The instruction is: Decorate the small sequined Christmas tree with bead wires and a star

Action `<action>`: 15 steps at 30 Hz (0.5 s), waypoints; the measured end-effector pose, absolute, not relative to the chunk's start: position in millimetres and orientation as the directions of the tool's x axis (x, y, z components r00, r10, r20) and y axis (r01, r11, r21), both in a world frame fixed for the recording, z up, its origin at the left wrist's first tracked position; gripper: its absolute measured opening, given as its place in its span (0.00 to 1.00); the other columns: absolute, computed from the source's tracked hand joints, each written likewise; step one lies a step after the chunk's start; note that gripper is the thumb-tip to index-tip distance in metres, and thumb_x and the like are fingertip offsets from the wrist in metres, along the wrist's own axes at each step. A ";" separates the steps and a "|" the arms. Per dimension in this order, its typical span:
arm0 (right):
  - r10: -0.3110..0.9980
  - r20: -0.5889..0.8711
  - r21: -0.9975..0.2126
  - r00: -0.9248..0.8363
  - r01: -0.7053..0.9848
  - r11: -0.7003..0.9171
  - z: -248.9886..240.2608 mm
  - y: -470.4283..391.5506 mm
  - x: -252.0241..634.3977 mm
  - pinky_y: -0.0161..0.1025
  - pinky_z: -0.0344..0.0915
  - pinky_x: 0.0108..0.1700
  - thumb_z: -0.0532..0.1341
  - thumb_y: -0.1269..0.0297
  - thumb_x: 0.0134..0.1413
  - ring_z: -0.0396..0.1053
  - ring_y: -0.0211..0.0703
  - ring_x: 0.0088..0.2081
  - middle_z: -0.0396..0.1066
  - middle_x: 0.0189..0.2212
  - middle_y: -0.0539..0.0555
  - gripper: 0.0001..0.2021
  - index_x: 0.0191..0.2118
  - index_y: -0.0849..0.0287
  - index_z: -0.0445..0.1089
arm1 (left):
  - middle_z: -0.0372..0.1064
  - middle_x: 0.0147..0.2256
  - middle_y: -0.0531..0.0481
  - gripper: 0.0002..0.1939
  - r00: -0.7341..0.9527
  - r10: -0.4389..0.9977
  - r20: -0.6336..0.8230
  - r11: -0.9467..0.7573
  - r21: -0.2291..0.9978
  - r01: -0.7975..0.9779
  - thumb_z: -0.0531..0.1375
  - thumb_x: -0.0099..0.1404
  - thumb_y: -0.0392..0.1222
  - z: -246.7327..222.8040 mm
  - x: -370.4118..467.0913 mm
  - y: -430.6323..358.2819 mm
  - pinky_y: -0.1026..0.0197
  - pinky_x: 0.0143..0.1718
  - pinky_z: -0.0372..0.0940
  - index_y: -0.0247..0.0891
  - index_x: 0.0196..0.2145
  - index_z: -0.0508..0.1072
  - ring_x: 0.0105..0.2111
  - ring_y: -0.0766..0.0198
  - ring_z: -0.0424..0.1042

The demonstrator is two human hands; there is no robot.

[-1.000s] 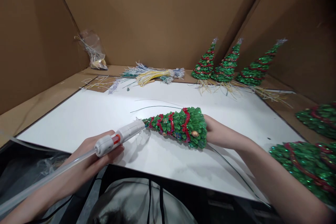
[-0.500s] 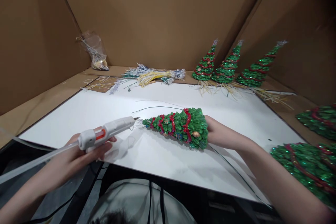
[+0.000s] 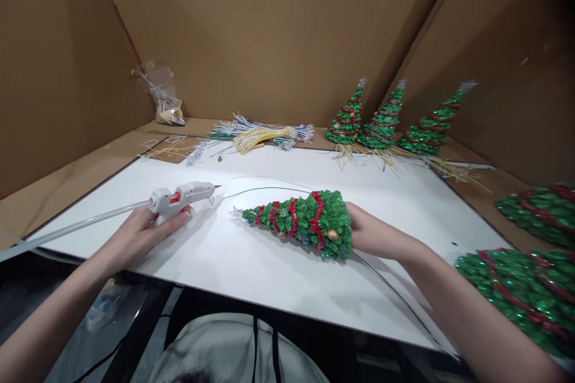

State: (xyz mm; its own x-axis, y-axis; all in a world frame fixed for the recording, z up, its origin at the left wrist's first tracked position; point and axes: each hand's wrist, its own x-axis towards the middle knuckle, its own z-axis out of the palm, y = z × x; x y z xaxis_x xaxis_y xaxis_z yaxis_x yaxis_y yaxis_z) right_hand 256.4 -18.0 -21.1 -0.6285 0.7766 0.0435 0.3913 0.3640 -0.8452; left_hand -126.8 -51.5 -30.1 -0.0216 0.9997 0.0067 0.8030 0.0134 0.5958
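Observation:
My left hand (image 3: 153, 232) is wrapped round the handle of a white hot glue gun (image 3: 193, 192), whose nozzle points right and a clear glue stick (image 3: 85, 218) juts out behind. A small green Christmas tree ornament (image 3: 305, 221) with red garland lies on its side, its clear star tip (image 3: 236, 213) toward the left. At its wide base is my right hand (image 3: 362, 228), closed on it with the fingers hidden inside or behind the base. The nozzle sits apart from the star. Thin dark green wire (image 3: 399, 296) runs out from under the base toward the front edge.
Three similar trees (image 3: 344, 122) stand at the back right, with loose wires before them. More trees (image 3: 516, 293) lie at the right. Wire bundles (image 3: 265, 134) and a clear plastic bag (image 3: 164, 96) are at the back. Cardboard walls (image 3: 269, 42) enclose the white board (image 3: 215, 263).
My left hand has drawn the glue gun up and left, away from the star tip. The tree stays in my right hand, nearly unmoved; the view has shifted slightly.

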 end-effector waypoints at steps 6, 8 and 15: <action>0.771 0.063 -0.838 -0.634 0.385 0.386 -21.3 -17.8 258.1 0.43 0.68 0.43 0.61 0.58 0.50 0.70 0.53 0.42 0.74 0.41 0.56 0.14 0.39 0.62 0.72 | 0.71 0.51 0.51 0.28 -0.060 0.992 -0.115 0.122 0.668 0.734 0.57 0.56 0.64 -30.4 -125.5 -51.5 0.56 0.54 0.61 0.42 0.47 0.73 0.52 0.48 0.67; 0.773 0.064 -0.836 -0.631 0.390 0.387 -21.9 -17.3 258.4 0.44 0.68 0.42 0.61 0.57 0.49 0.70 0.53 0.42 0.74 0.40 0.56 0.14 0.38 0.62 0.72 | 0.71 0.51 0.50 0.29 -0.071 0.992 -0.106 0.123 0.663 0.739 0.57 0.56 0.64 -29.9 -125.8 -52.1 0.55 0.54 0.61 0.42 0.47 0.73 0.52 0.48 0.67; 0.764 0.054 -0.849 -0.644 0.373 0.374 -20.2 -17.2 256.3 0.45 0.68 0.44 0.61 0.57 0.50 0.69 0.54 0.43 0.73 0.42 0.56 0.16 0.42 0.61 0.72 | 0.73 0.46 0.48 0.26 0.013 1.000 0.021 -0.022 0.510 0.860 0.53 0.61 0.62 -24.1 -127.0 -58.6 0.56 0.45 0.66 0.40 0.45 0.74 0.45 0.49 0.71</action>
State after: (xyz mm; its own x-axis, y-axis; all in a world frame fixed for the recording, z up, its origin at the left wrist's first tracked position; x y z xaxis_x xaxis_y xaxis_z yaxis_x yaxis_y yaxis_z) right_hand 256.3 -17.2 -20.2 -0.6435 0.7635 0.0539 0.3729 0.3743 -0.8490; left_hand -127.0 -58.6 -24.1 0.0135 0.9997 0.0207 0.8596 -0.0222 0.5105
